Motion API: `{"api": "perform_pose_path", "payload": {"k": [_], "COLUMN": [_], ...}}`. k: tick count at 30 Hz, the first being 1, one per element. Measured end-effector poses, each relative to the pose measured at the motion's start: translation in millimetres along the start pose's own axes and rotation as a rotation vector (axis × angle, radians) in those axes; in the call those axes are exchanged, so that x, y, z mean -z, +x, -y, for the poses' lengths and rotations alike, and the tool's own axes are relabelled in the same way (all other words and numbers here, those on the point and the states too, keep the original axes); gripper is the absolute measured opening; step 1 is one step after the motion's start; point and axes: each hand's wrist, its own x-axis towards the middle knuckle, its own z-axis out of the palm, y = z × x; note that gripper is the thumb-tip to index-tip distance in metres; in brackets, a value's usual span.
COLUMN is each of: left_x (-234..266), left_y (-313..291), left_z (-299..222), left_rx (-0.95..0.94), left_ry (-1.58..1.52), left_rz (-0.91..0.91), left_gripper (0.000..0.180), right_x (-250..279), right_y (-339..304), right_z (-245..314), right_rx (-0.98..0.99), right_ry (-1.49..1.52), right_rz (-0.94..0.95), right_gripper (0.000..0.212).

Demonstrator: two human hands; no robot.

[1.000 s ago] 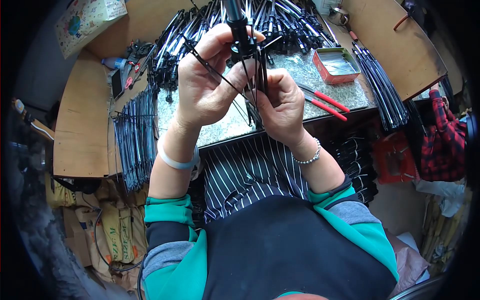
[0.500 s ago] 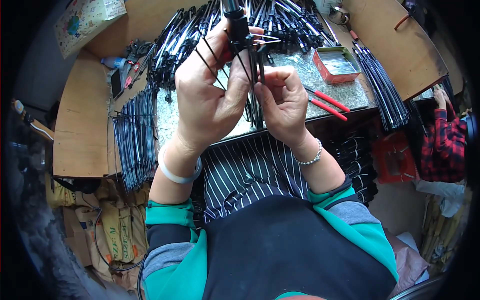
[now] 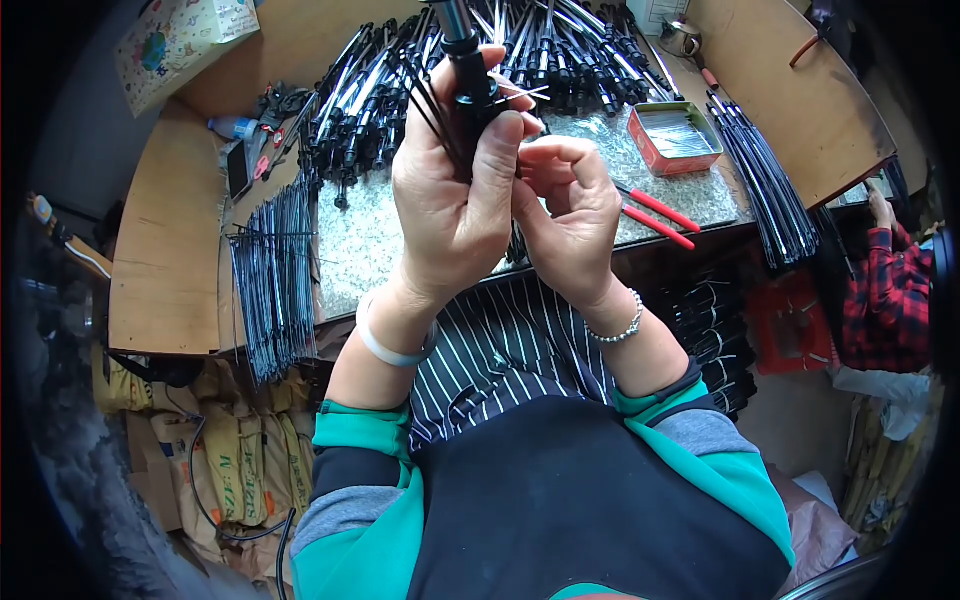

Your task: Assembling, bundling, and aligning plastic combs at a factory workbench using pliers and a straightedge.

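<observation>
My left hand (image 3: 452, 205) is wrapped round a black-and-metal umbrella shaft (image 3: 468, 68), held up over the bench's near edge. Thin black ribs (image 3: 428, 108) fan out between its thumb and fingers, and a thin light wire sticks out to the right. My right hand (image 3: 575, 215) is closed beside the left thumb, its thumb and forefinger pinched at the hanging dark ribs. The fingertips' exact hold is partly hidden. Below, the lower ends of the ribs show only in part between the hands.
Many umbrella shafts (image 3: 385, 110) are heaped at the back. Rib bundles lie left (image 3: 270, 280) and right (image 3: 765, 185). Red-handled pliers (image 3: 660, 215) lie by a red tin (image 3: 675, 150) of thin wires. A phone (image 3: 238, 168) lies left. A co-worker's plaid sleeve (image 3: 885, 270) is far right.
My left hand has shifted right and turned, bringing its thumb up against the shaft's black fitting. The ribs have drawn closer together. My right hand stays nearly in place, still pinched.
</observation>
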Motion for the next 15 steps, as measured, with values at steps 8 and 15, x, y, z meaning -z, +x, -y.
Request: {"api": "perform_pose_path", "payload": {"k": [8,15], "left_x": [-2.3,5.4], "left_y": [2.4,0.7], "left_z": [-3.4,0.7], "left_rx": [0.009,-0.004], "left_ry": [-0.091,-0.079], "left_rz": [-0.028,0.033], "left_gripper": [0.036,0.035], "right_x": [1.3,-2.3], "right_y": [-2.1,0.5], "right_z": [-0.6,8.1], "right_rx": [0.064,-0.042], "right_ry": [-0.040,0.042], "right_rz": [0.004,-0.021], "right_gripper": [0.019,0.016]}}
